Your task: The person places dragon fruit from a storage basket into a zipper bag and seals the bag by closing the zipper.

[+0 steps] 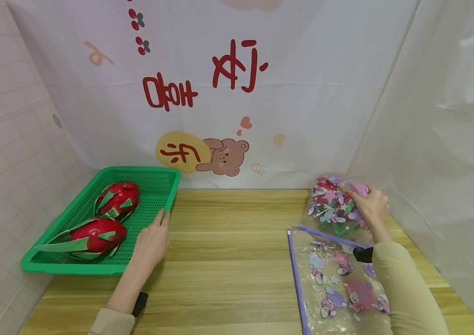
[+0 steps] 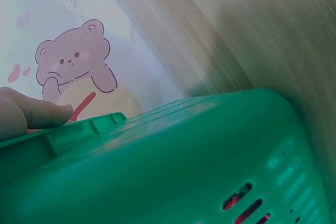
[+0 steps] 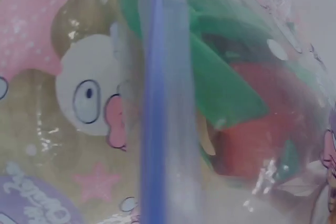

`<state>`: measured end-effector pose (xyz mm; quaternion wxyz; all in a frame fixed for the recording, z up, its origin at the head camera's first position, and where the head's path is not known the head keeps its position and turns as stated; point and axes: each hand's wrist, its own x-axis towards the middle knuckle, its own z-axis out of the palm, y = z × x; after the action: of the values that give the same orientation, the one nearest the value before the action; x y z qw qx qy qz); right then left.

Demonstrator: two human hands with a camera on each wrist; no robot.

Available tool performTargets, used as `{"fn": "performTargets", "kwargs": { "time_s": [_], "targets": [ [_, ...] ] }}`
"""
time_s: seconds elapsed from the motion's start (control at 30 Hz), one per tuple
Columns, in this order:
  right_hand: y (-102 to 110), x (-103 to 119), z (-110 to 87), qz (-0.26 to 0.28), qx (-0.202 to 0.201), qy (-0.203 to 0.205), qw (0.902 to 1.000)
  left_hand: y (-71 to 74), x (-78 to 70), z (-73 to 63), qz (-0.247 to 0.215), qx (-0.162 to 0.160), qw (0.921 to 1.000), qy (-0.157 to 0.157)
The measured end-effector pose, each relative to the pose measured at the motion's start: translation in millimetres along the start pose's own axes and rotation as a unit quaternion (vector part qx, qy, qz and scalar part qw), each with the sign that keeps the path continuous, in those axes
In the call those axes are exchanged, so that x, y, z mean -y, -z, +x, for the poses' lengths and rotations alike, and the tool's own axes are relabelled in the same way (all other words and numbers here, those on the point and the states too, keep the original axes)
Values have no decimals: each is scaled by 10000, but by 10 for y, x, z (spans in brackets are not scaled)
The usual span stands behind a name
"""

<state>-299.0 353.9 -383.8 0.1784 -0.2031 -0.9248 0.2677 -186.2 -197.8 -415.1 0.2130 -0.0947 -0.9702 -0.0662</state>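
Note:
My left hand [image 1: 151,239] rests at the right rim of a green plastic basket [image 1: 174,190], its fingers extended over the edge. In the left wrist view, a finger [image 2: 44,114] lies along the rim. Inside the basket are two red dragon fruits, one at the back [image 1: 119,197] and one in front [image 1: 98,235], with green leaf-like scales. At the far right of the table my right hand [image 1: 373,204] grips the upper part of a clear printed zip bag [image 1: 329,216]. A red and green dragon fruit [image 3: 252,124] shows through its plastic in the right wrist view.
A second clear zip bag [image 1: 333,288] with purple edging lies flat on the wooden table [image 1: 228,260], in front of the filled one. White printed cloth [image 1: 304,93] hangs at the back, with cloth walls on both sides.

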Motion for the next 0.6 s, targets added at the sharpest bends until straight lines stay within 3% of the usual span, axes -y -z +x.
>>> {"fn": "performTargets", "kwargs": {
  "time_s": [0.23,0.4,0.5,0.6],
  "targets": [
    [-51,-70,57,-170,305,199,9992,-4,-4,0,53,-134,9999,-47],
    [-37,-140,72,-54,853,238,9961,-14,-12,7,80,-66,9999,-49],
    [-38,-119,27,-356,1192,409,9914,-20,-13,7,90,-8,10000,-19],
    [-82,-3,-104,-898,1152,911,9851,-20,-14,1,93,8,10000,14]
  ]
}}
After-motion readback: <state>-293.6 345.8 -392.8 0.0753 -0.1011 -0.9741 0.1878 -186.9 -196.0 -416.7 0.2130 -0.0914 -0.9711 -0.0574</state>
